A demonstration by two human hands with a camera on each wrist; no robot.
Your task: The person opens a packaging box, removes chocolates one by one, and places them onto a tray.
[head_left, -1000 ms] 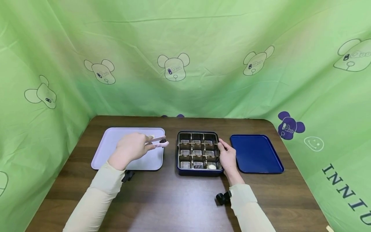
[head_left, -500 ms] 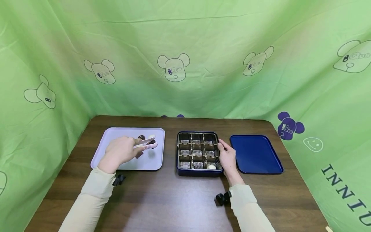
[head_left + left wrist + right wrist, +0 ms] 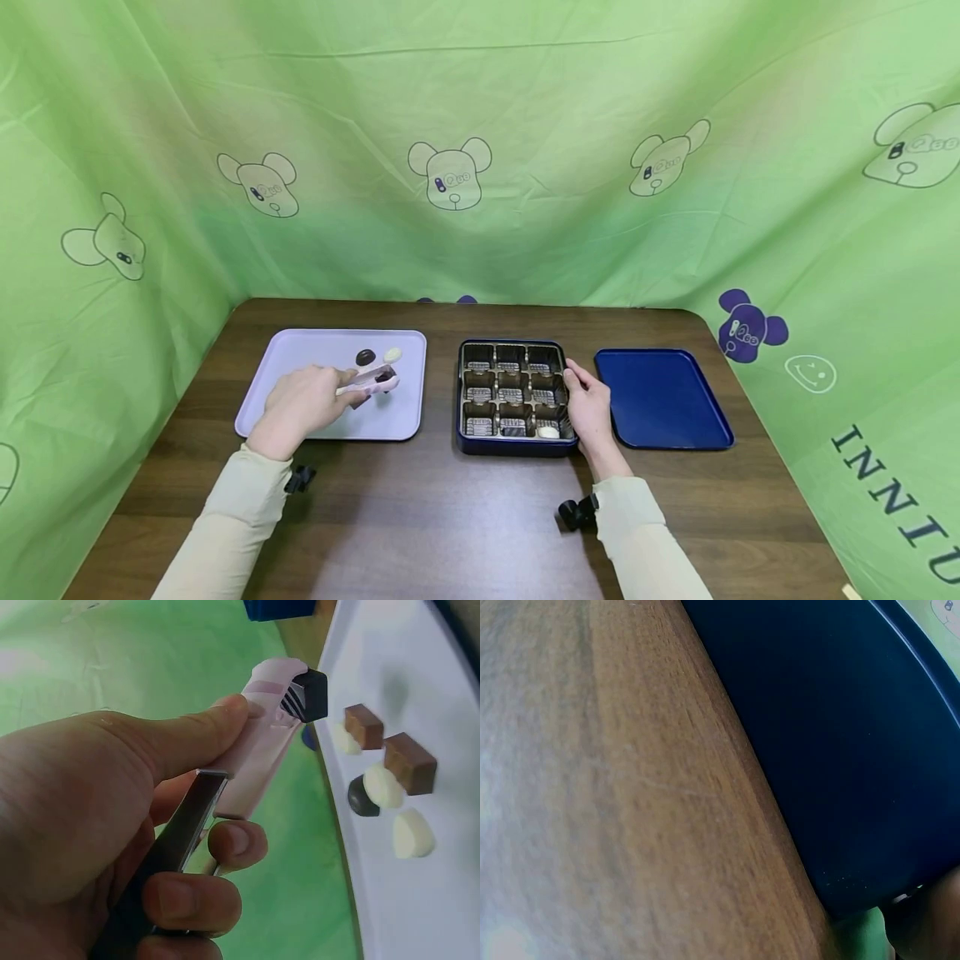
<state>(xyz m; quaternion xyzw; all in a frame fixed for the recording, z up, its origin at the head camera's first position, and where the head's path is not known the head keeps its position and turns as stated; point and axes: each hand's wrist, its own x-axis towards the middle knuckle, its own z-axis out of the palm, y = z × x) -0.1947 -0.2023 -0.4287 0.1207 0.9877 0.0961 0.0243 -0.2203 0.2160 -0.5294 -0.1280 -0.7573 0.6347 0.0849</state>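
Note:
My left hand (image 3: pixel 303 404) grips a pair of tongs (image 3: pixel 358 384) with metal arms and pale pink tips. Between the tips sits a dark square chocolate (image 3: pixel 315 696) with light stripes on one side, held over the lavender tray (image 3: pixel 401 421). On that tray lie a round dark chocolate (image 3: pixel 365 357), an oval white chocolate (image 3: pixel 392 355) and brown blocks, one brown block (image 3: pixel 411 763) clear in the left wrist view. My right hand (image 3: pixel 591 407) holds the right side of a navy box (image 3: pixel 517 447) with a divided insert. A white chocolate (image 3: pixel 548 432) sits in its front right compartment.
A flat blue lid (image 3: pixel 663 398) lies right of the box, close beside my right hand. Everything stands on a brown wooden table (image 3: pixel 442 517). A green printed curtain (image 3: pixel 525 250) hangs along the back and sides.
My left hand has moved left with the tongs and the dark chocolate, from the tray's right edge to further in over it, uncovering chocolates behind. My right hand and the box stay put.

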